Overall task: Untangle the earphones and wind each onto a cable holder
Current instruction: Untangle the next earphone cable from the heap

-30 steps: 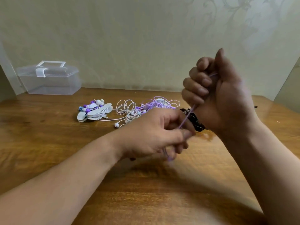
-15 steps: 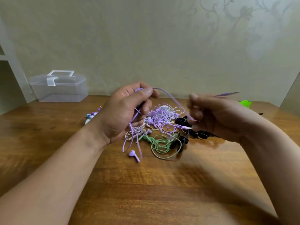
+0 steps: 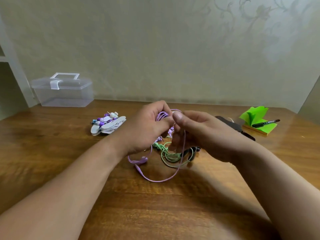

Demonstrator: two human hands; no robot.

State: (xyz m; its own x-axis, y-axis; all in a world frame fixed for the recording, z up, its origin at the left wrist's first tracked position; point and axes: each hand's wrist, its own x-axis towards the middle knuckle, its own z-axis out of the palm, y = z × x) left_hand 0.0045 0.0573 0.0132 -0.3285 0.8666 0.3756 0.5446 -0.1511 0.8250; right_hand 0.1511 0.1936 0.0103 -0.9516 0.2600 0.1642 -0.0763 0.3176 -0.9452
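Both hands have drawn together since half a second ago, when they were spread apart with a purple strand stretched between them. From the head camera, the left hand (image 3: pixel 147 125) bunches coils of the purple earphones (image 3: pixel 156 180) in closed fingers, while the right hand (image 3: pixel 199 134) pinches the same cable between thumb and fingers, probably to feed a loop free of the knot. Slack hangs down in a loop to the table (image 3: pixel 69 170), beside the green earphones (image 3: pixel 170 155). White cable holders (image 3: pixel 108 124) wait at the left, unused.
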